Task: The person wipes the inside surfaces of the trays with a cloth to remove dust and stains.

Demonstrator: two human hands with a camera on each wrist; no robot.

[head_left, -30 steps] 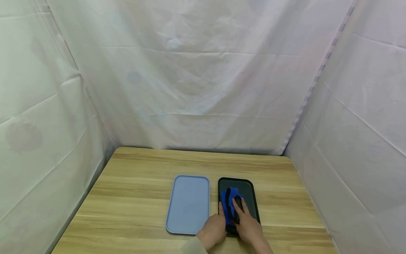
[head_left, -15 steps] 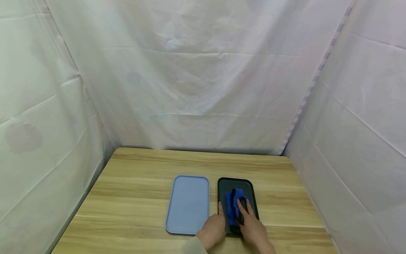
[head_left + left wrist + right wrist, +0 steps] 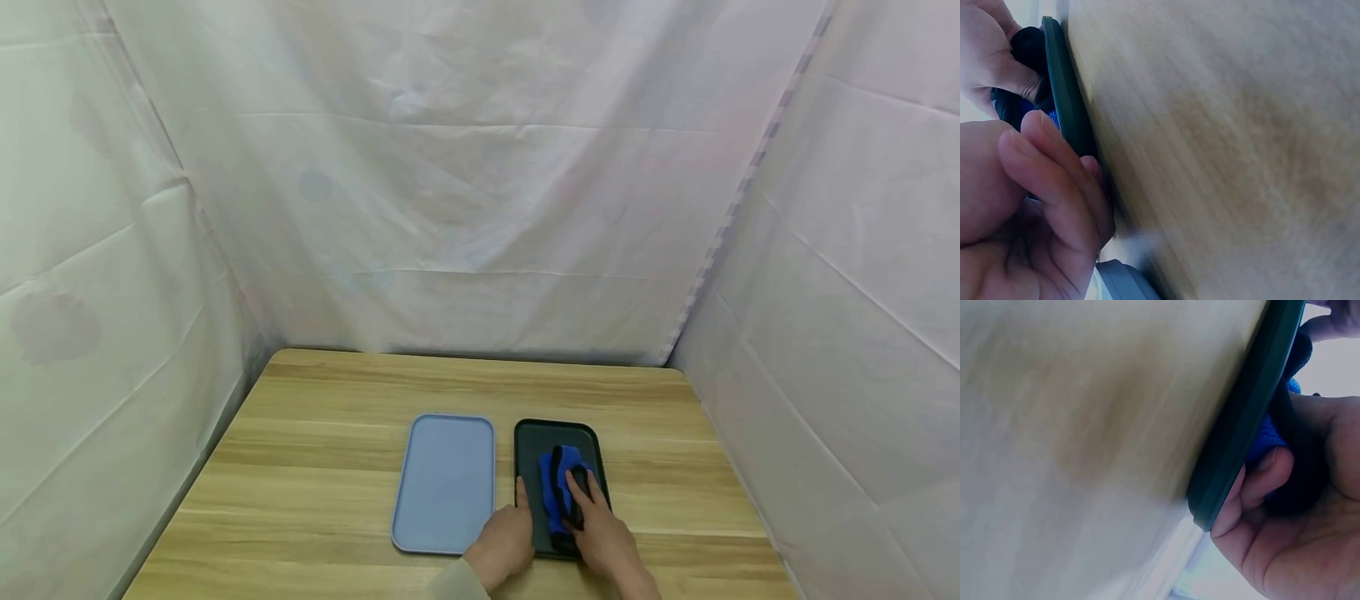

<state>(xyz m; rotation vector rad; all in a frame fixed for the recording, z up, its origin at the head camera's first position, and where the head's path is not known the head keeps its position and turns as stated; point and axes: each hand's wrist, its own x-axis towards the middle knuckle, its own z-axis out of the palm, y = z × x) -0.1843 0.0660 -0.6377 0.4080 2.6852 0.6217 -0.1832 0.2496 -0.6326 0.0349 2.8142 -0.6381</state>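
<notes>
A bunched blue cloth with black edging (image 3: 566, 462) lies in the dark green tray (image 3: 537, 437). My right hand (image 3: 606, 535) holds it down near the tray's right side, index and middle fingers spread over a black part. In the right wrist view, fingers of the right hand (image 3: 1310, 534) curl against the cloth (image 3: 1266, 439) beside the tray's rim (image 3: 1238, 425). My left hand (image 3: 508, 537) grips the tray's near left corner, its index finger along the left rim. The left wrist view shows the other fingers of the left hand (image 3: 1054, 206) curled below the rim.
A light blue tray (image 3: 446, 479) lies on the wood-grain table (image 3: 337, 467), just left of the dark one and close to my left hand. White sheet walls (image 3: 465, 208) stand at the back and on both sides.
My right hand and the cloth have slid right across the dark tray, from near its left side to its right. The left hand and both trays have stayed put.
</notes>
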